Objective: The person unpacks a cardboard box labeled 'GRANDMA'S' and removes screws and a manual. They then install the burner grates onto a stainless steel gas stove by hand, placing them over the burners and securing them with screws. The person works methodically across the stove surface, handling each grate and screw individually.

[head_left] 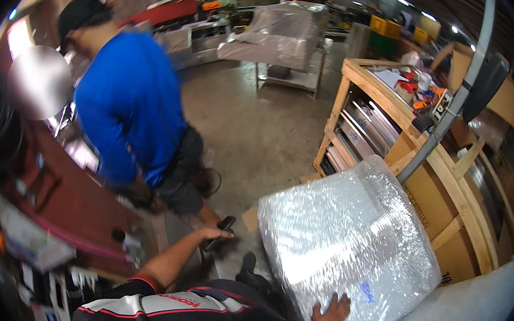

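Note:
My left hand (208, 235) is closed around a small black oblong object (225, 225), held out low in front of me; its kind I cannot make out. Fingers spread, my right hand (331, 315) rests on the near side of a large bulky package (331, 229). Shiny clear bubble wrap covers the package, and a blue handwritten mark shows close to my right hand. What lies inside is hidden by the wrap.
At the left, a person in a blue shirt (129, 102) and dark cap bends beside a reddish-brown surface (75, 186). A wooden rack (446, 185) with flat panels stands to the right, by a grey metal pole (447, 117). Farther back is a wrapped item (281, 33) on a metal table.

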Available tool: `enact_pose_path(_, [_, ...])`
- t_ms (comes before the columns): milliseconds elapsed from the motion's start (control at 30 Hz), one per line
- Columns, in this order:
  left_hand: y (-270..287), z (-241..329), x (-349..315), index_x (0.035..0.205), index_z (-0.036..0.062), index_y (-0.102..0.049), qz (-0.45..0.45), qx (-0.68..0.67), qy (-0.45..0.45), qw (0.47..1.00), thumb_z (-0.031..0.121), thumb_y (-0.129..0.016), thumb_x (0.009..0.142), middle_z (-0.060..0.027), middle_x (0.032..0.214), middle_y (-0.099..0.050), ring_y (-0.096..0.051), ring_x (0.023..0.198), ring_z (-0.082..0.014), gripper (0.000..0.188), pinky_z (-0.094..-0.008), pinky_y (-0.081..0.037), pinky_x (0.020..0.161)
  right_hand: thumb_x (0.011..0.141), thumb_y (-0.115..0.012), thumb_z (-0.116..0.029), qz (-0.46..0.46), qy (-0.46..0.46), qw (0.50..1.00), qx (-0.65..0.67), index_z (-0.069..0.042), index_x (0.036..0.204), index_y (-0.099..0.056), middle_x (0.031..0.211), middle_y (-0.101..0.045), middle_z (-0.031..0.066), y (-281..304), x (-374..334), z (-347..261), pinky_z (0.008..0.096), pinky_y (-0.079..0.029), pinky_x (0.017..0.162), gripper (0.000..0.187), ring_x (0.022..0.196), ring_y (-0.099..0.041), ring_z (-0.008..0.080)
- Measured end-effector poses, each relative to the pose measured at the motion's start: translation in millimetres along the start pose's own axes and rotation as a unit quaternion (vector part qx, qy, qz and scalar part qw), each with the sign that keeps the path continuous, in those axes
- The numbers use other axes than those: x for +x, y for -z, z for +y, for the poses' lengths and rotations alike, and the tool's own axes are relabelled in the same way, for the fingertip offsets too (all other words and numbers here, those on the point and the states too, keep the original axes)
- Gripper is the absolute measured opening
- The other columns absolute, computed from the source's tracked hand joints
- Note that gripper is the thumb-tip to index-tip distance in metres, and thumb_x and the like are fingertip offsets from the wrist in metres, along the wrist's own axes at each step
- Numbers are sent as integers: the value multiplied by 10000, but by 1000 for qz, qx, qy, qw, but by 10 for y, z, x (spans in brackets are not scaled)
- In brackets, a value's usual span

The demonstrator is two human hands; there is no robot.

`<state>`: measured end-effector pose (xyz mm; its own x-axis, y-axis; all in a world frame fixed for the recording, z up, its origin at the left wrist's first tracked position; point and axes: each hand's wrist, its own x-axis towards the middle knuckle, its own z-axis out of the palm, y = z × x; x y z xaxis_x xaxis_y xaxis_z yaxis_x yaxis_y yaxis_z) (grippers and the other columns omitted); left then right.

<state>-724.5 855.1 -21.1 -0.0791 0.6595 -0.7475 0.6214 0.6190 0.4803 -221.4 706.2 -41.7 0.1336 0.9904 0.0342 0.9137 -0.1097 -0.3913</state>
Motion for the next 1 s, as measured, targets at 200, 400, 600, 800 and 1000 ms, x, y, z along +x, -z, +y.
enact_pose_path(200, [1301,-183,1604,1377,-46,-524,23,230,37,972,635,-782,697,-225,1382,-559,-569,1230,-323,996,-393,-462,1001,867,-663,-483,-3,-15,999,-43,-15,1382,-510,1442,-484,223,82,129,-171,549,-294,1141,712,1369,-387,429])
enact_pose_path(400, [2238,913,2455,1358,13,-574,-25,292,52,955,549,-807,708,-209,1367,-577,-578,1227,-315,875,-428,-447,1031,869,-624,-291,175,-217,958,-66,30,929,-639,836,-620,218,133,954,-828,480,-525,736,327,789,-608,370])
enact_pose_path(600, [3336,2193,3659,1369,37,-574,-82,188,-42,978,518,-828,697,-209,1303,-616,-601,1193,-307,864,-441,-470,998,868,-609,-258,508,-442,691,262,-43,1204,-443,861,-490,144,-773,2592,-1598,416,-451,604,432,704,-462,301])
enact_pose_path(800, [4193,3279,5797,1374,-19,-506,-113,257,-104,954,561,-853,630,-234,1288,-608,-627,1135,-335,1005,-438,-486,967,888,-580,-585,199,-520,815,-159,-121,1473,-434,1532,-345,239,-1678,4409,-2383,616,-308,1078,761,1389,-338,443])
enact_pose_path(1000, [4912,5222,6764,1212,-17,-628,-69,326,-170,927,567,-839,639,-224,1167,-667,-644,1096,-323,845,-418,-499,903,877,-285,-824,49,-706,673,-214,-178,1585,-227,1605,-246,202,-1700,5225,-2522,634,-305,1085,959,1430,-296,445])
